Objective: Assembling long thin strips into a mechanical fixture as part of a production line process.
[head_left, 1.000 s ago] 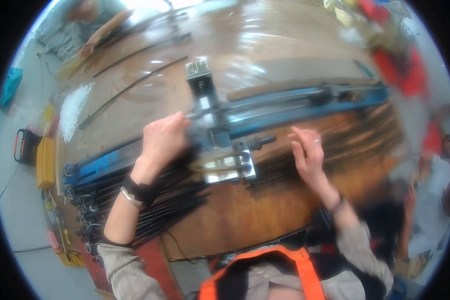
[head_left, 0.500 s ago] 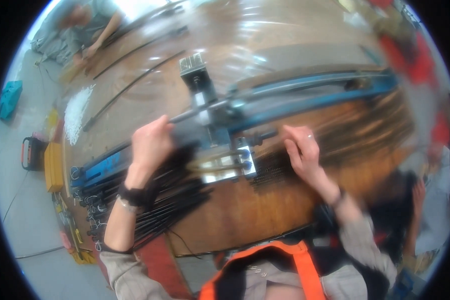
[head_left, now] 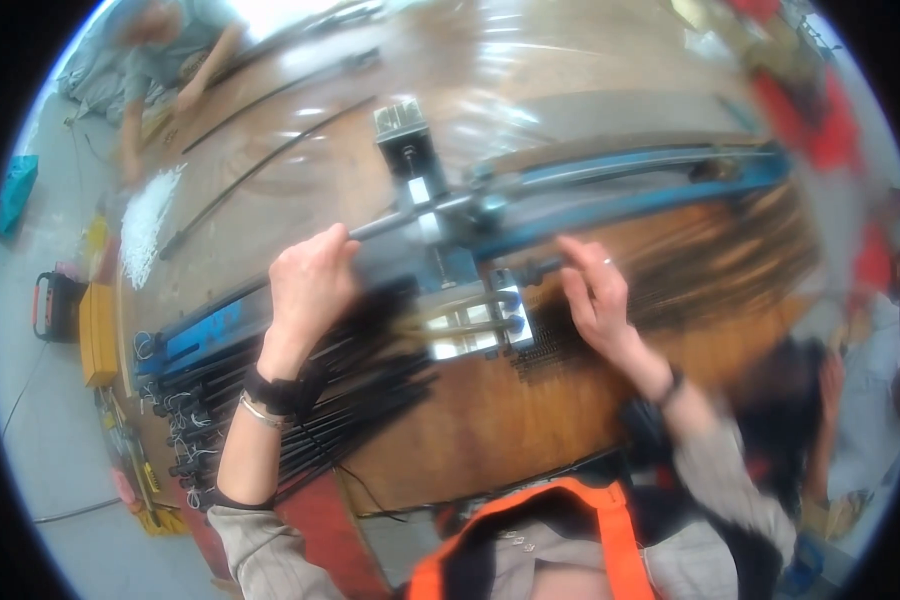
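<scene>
My left hand (head_left: 315, 275) is closed around the near end of a long dark rod (head_left: 382, 226). The rod runs rightward through a small press-like fixture (head_left: 432, 222) with a black block on top, then along a blue rail (head_left: 630, 205). To the right of the fixture is my right hand (head_left: 595, 292), its thumb and index finger apart and nothing visible between them. It hovers close to a short dark knob-like part (head_left: 542, 268) without plainly touching it. In front of the fixture, a metal plate with two blue round buttons (head_left: 513, 310) has yellowish tubes leading to it.
Black rods (head_left: 340, 420) with white ties lie bunched at the left, and more dark rods (head_left: 730, 250) at the right. White strips (head_left: 150, 225) are heaped by the table's left edge. A yellow box (head_left: 98, 335) stands beyond. Another person (head_left: 155, 60) works at far left.
The view has shifted slightly, so the fixture appears a little farther right. My right hand's fingers have spread somewhat. My left hand keeps its grip on the rod.
</scene>
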Tool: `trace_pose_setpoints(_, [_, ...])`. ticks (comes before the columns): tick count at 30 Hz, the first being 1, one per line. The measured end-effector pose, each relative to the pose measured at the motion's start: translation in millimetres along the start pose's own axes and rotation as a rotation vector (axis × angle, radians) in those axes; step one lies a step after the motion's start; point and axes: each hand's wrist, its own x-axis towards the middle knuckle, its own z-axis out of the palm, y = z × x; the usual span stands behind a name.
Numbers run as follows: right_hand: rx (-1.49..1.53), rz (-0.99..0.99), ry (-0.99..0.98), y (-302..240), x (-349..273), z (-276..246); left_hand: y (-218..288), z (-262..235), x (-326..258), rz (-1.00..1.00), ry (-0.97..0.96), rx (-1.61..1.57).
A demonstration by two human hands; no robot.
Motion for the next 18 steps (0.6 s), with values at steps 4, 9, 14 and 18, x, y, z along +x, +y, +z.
trace_pose_setpoints(4, [0.022, 0.041, 0.0, -7, -4, 1, 15, 9, 13, 0.071, 0.016, -0.018])
trace_pose_setpoints(9, [0.032, 0.057, -0.018, 2, -11, -17, 20, 6, 14, 0.078, 0.008, -0.021])
trace_pose_setpoints(14, [0.056, 0.127, -0.001, 9, -19, -19, 25, 8, 16, 0.077, -0.009, -0.002])
trace_pose_setpoints(18, [0.066, 0.069, -0.025, 8, -17, -16, 27, 6, 18, 0.047, -0.027, -0.005])
